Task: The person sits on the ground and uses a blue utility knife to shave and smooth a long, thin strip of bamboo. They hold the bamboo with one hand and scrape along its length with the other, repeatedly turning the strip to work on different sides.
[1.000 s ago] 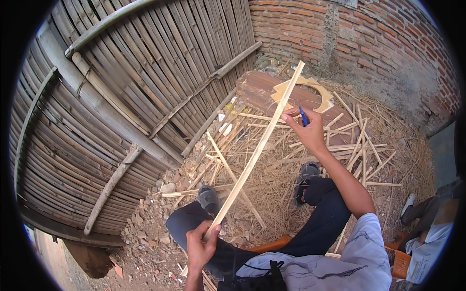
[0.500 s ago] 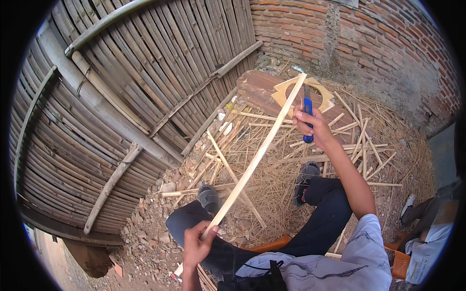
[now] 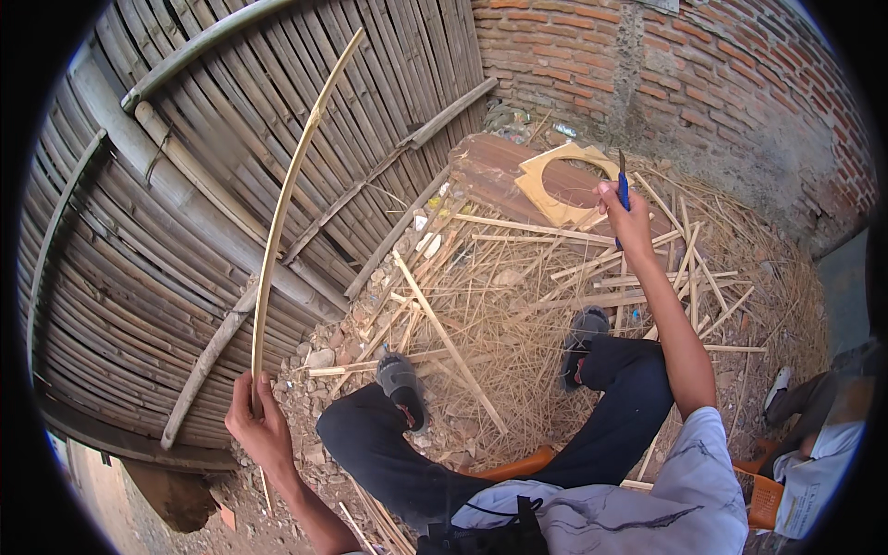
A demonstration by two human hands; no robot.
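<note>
At the left, my left hand grips a long, pale bamboo strip near its lower end. The strip stands nearly upright and bows, its tip reaching up in front of the bamboo wall. My right hand is closed round a blue-handled utility knife, its blade pointing up and away from me. Just left of that hand, a flat tan board with a large round hole lies on a brown wooden plank. The strip and the knife are well apart.
Several cut bamboo strips and thin shavings litter the ground between and beyond my feet. A bamboo-slat wall rises at the left, a brick wall at the back. Another person's leg and an orange crate are at the right.
My left hand has swung left, taking the bamboo strip away from the knife and raising it upright. My right hand has moved slightly right and turned, still holding the knife.
</note>
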